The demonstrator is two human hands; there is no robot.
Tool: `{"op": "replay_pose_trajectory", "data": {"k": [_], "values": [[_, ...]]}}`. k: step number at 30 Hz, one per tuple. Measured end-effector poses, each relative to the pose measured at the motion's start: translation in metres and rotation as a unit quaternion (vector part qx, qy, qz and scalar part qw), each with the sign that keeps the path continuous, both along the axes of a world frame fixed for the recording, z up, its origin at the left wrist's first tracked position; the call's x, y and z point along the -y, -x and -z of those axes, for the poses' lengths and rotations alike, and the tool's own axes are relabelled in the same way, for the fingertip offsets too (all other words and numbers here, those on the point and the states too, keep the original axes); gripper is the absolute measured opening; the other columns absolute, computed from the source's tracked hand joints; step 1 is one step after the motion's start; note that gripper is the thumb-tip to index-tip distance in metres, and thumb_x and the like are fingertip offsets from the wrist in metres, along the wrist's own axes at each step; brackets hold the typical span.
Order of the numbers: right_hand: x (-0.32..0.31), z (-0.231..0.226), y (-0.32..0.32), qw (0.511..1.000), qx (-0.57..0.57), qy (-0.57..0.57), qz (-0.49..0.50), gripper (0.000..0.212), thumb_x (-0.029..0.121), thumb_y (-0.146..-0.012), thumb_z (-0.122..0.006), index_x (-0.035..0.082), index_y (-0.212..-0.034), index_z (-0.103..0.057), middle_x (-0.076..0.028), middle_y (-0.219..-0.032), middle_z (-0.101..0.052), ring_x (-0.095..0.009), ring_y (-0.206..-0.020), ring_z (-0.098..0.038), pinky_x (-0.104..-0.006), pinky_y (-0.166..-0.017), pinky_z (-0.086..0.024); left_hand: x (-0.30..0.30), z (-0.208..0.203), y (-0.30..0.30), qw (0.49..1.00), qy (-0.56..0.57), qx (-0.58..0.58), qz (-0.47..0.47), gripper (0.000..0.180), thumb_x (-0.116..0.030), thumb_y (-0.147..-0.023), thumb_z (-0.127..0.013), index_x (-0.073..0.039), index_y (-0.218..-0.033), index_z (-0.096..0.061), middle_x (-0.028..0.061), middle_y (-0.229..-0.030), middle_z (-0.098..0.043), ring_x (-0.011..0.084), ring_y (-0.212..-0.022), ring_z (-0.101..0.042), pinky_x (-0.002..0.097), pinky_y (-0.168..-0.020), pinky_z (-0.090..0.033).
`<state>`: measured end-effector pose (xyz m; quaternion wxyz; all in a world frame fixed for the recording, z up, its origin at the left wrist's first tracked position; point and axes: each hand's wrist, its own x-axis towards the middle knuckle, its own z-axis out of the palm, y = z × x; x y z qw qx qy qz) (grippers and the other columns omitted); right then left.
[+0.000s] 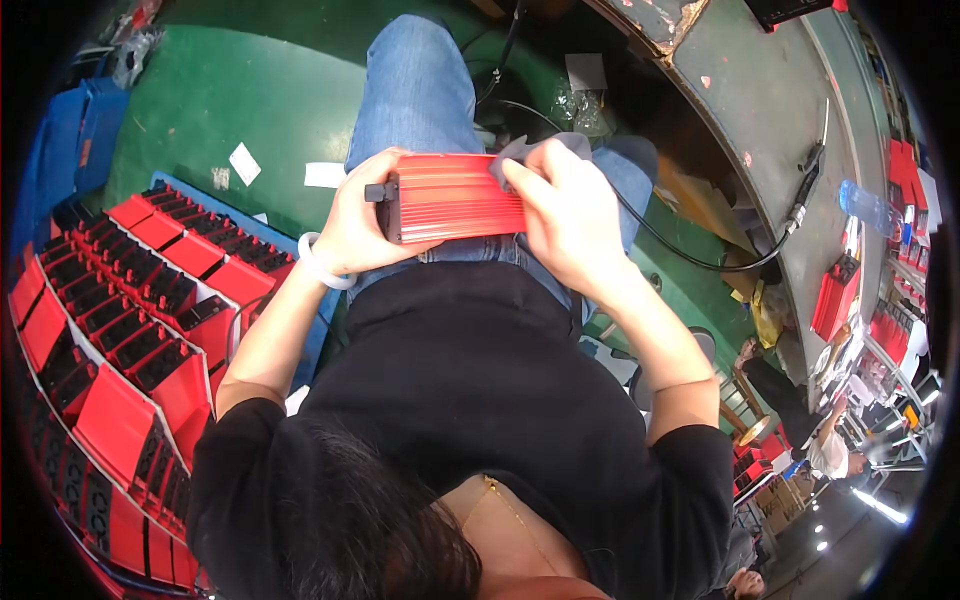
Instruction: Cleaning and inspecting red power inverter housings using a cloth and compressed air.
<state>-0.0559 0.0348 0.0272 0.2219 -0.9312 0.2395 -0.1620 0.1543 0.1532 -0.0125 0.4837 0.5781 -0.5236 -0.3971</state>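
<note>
A red ribbed metal case [455,205] with a black end panel and a black knob is held level above my lap. My left hand [357,215] grips its left end, thumb along the upper edge and fingers beneath. At the other end, my right hand [572,210] pinches a dark grey cloth [512,158] against the case's top right corner. Part of the cloth drapes beyond my fingers on the far side. The underside of the case and the fingertips below it are hidden.
Stacked rows of similar red and black cases [130,290] fill the left side. A grey workbench [745,95] curves along the right, bearing an air-line tool [808,190] with a black hose, a clear bottle [865,207] and another red case [836,295]. Blue bins [98,130] stand far left.
</note>
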Motion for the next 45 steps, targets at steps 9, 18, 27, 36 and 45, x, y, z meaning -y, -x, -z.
{"op": "replay_pose_trajectory", "data": {"k": [9,18,27,36,45], "values": [[0.008,-0.003,0.023,0.995,-0.085,0.039,0.034,0.025,0.006,-0.072,-0.058,0.003,-0.096,-0.064,-0.008,-0.079,-0.052,-0.026,-0.075,-0.055,-0.0377,-0.063,-0.043,0.002,0.008,-0.004,0.998,0.018,0.043,0.050,0.062,-0.020,-0.059,-0.086,0.001,-0.108,-0.055,0.0106,-0.102,-0.061,0.0202,-0.095,-0.061,0.0314,-0.086,-0.047],[0.005,0.000,0.021,0.999,-0.051,-0.001,0.004,0.030,0.004,-0.072,-0.058,0.007,-0.102,-0.064,-0.006,-0.082,-0.051,-0.025,-0.075,-0.055,-0.0376,-0.063,-0.042,0.003,0.004,-0.004,0.996,0.022,0.060,0.068,0.062,-0.020,-0.059,-0.086,0.000,-0.108,-0.055,0.0098,-0.101,-0.061,0.0207,-0.095,-0.061,0.0314,-0.086,-0.046],[-0.002,-0.001,0.009,0.999,-0.029,0.002,0.025,0.024,0.005,-0.073,-0.056,0.001,-0.096,-0.062,-0.011,-0.082,-0.052,-0.028,-0.074,-0.055,-0.0382,-0.063,-0.043,0.011,-0.003,0.002,0.997,0.001,0.058,0.048,0.058,-0.020,-0.055,-0.086,-0.003,-0.103,-0.058,0.0118,-0.095,-0.062,0.0282,-0.089,-0.063,0.0345,-0.081,-0.049],[0.044,-0.010,0.018,0.902,0.236,-0.275,0.233,0.012,0.005,-0.092,-0.053,0.001,-0.101,-0.060,0.000,-0.088,-0.061,-0.007,-0.081,-0.056,-0.0215,-0.076,-0.046,0.003,0.002,-0.001,0.998,0.040,0.036,0.039,0.060,-0.019,-0.055,-0.085,-0.002,-0.105,-0.058,0.0120,-0.097,-0.062,0.0288,-0.090,-0.063,0.0351,-0.082,-0.048],[0.050,-0.006,0.007,0.981,-0.005,-0.190,0.022,0.026,0.019,-0.074,-0.074,0.004,-0.095,-0.069,-0.006,-0.093,-0.066,-0.024,-0.090,-0.064,-0.0308,-0.078,-0.050,0.002,0.008,-0.006,0.996,0.014,0.058,0.065,0.062,-0.021,-0.060,-0.086,0.001,-0.109,-0.053,0.0109,-0.102,-0.058,0.0214,-0.094,-0.058,0.0329,-0.086,-0.045]]}}
